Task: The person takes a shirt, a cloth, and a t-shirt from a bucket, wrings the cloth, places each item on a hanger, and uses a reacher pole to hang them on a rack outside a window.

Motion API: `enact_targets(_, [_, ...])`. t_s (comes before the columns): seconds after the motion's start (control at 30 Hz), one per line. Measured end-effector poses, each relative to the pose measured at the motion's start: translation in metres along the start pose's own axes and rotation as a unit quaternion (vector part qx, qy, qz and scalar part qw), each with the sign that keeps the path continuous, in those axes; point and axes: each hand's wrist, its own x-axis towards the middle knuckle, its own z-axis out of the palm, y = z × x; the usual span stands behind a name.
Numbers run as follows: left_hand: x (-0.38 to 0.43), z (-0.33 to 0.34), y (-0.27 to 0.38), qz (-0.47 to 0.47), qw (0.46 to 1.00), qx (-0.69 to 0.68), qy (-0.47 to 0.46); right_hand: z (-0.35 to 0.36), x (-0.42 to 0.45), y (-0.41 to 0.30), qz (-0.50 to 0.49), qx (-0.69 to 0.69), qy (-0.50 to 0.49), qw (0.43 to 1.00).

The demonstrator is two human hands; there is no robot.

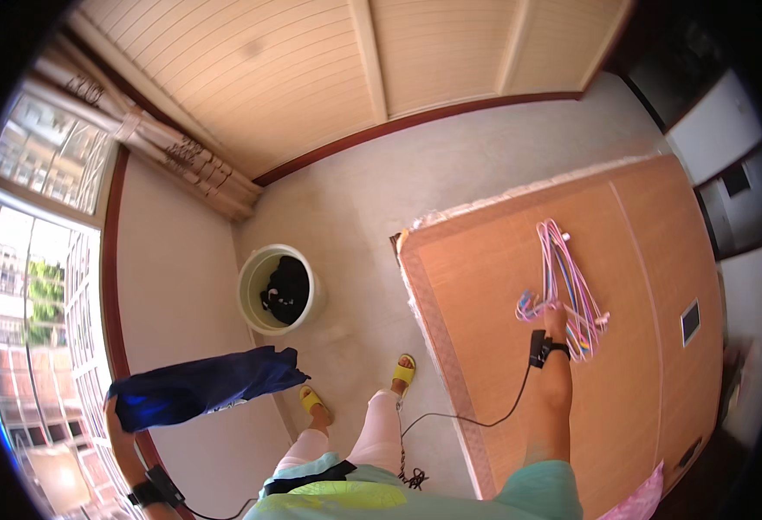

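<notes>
A dark blue cloth garment hangs from my left hand beside the window; the hand's fingers are partly hidden by the cloth. On the right, my right hand is at a bundle of pink, blue and white clothes hangers lying on the tan bed surface. Its fingers are blurred, and how firmly they close on the hangers cannot be made out. A pale round bucket stands on the floor, with dark clothes inside it.
The barred window and a tied curtain are on the left. The bed's edge runs close to my right leg. A cable stretches from my right wrist. A pink cloth and a framed flat item are at the right.
</notes>
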Motion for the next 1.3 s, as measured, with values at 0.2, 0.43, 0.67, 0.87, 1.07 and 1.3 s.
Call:
enact_targets(0.2, [-0.021, 0.03, -0.005, 0.045, 0.991, 0.036, 0.121, 0.021, 0.044, 0.024, -0.046, -0.251, 0.02, 0.967])
enact_targets(0.43, [-0.036, 0.068, 0.002, 0.005, 0.99, 0.029, 0.137, -0.016, 0.034, -0.011, 0.067, -0.294, 0.056, 0.952])
enact_targets(0.67, [-0.033, 0.073, 0.009, -0.022, 0.987, 0.045, 0.151, -0.068, -0.006, -0.059, -0.009, -0.091, 0.119, 0.989])
enact_targets(0.87, [-0.029, 0.056, 0.006, -0.046, 0.995, 0.022, 0.088, -0.103, -0.105, -0.171, -0.12, 0.205, -0.073, 0.969])
enact_targets(1.07, [-0.011, 0.024, -0.024, 0.002, 1.0, 0.014, 0.015, -0.087, -0.294, -0.329, -0.22, 0.217, -0.475, 0.824])
enact_targets(1.3, [-0.002, 0.001, -0.039, 0.171, 0.957, 0.234, 0.001, -0.066, -0.479, -0.465, -0.196, 0.162, -0.634, 0.73])
